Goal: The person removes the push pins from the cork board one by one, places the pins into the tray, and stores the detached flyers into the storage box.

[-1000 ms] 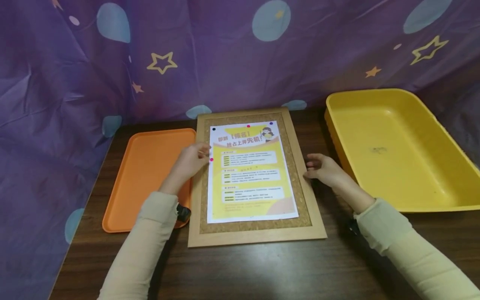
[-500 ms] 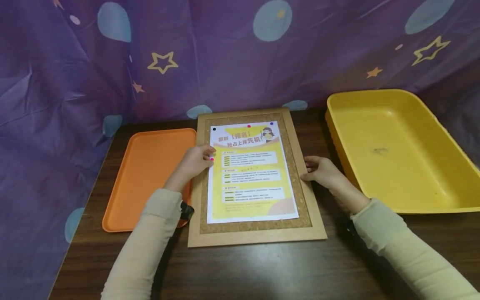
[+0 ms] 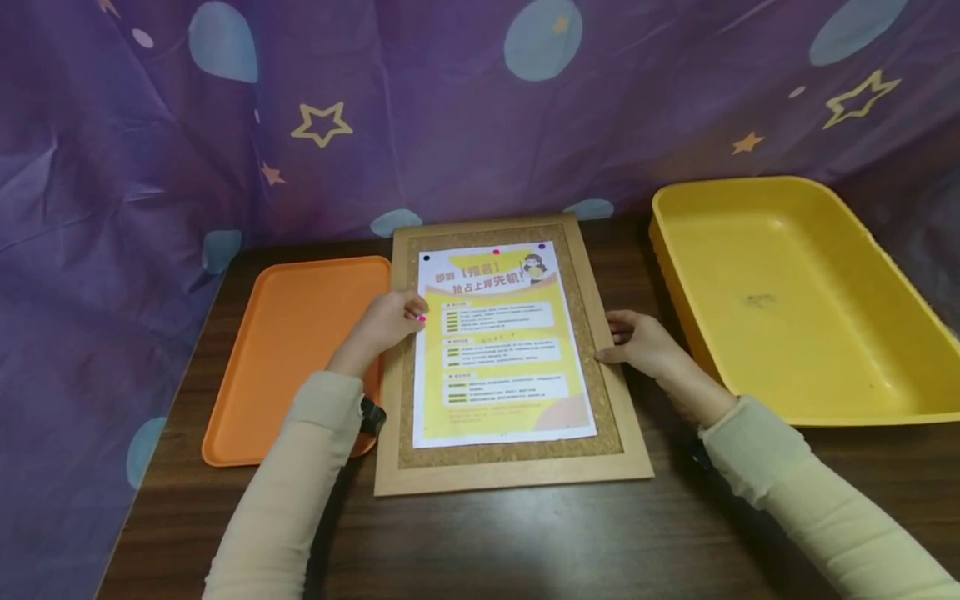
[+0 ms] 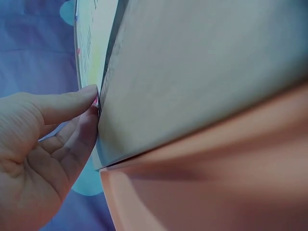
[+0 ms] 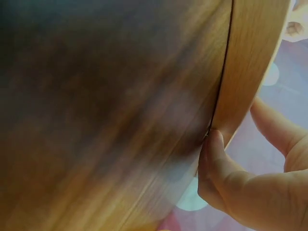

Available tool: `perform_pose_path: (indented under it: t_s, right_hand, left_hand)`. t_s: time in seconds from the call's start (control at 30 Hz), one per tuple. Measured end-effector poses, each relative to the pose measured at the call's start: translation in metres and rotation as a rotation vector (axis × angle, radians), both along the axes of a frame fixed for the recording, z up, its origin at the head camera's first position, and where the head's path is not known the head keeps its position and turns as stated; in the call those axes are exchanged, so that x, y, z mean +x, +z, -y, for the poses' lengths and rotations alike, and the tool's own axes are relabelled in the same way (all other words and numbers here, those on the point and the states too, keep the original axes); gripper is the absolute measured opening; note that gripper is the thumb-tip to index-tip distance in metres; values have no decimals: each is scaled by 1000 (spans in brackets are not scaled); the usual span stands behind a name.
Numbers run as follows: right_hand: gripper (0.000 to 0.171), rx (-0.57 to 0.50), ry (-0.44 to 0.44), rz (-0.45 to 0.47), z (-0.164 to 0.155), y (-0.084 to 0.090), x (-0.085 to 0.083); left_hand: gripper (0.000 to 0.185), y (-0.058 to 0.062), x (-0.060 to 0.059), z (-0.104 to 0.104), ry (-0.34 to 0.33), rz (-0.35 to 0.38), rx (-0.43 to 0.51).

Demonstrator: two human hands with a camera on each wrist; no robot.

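Observation:
A wood-framed cork board (image 3: 513,475) lies flat on the table. On it is a yellow and white printed poster (image 3: 498,350), with a black, a pink and a purple pushpin along its top edge. At the poster's left edge, my left hand (image 3: 384,323) pinches another pink pushpin (image 3: 422,318) between thumb and finger; the left wrist view shows a bit of pink between the fingertips. My right hand (image 3: 647,342) grips the board's right side, with the thumb on the frame (image 5: 250,62) and fingers at its outer edge.
An orange tray (image 3: 292,358) stands left of the board, partly under the left wrist. To the right is a deep yellow bin (image 3: 810,308) with a small dark mark inside. A purple patterned cloth (image 3: 450,125) hangs behind the dark wooden table (image 3: 525,542).
My left hand has moved slightly right and down onto the pink pushpin at the poster's left edge. My right hand has shifted a little left onto the frame. The board stays in place.

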State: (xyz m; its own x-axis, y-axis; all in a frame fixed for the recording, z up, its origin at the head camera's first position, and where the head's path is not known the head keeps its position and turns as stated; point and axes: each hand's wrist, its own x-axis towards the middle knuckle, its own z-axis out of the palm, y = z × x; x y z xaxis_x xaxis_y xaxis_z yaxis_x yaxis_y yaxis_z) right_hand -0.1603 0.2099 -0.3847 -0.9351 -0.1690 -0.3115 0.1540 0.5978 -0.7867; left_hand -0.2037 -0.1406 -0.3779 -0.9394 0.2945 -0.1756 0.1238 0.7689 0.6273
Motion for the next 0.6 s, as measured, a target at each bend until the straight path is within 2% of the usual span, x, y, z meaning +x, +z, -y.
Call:
perform_pose_path:
  t_s: [0.27,0.6]
  right_hand:
    - [70,-1,-12,7,0,-3,-3]
    - [72,2,4,33,-3,-2,-5]
  left_hand:
    - [20,0,-2,-1,-21,-34,-41]
    - [19,4,-3,-5,-37,-19,-106]
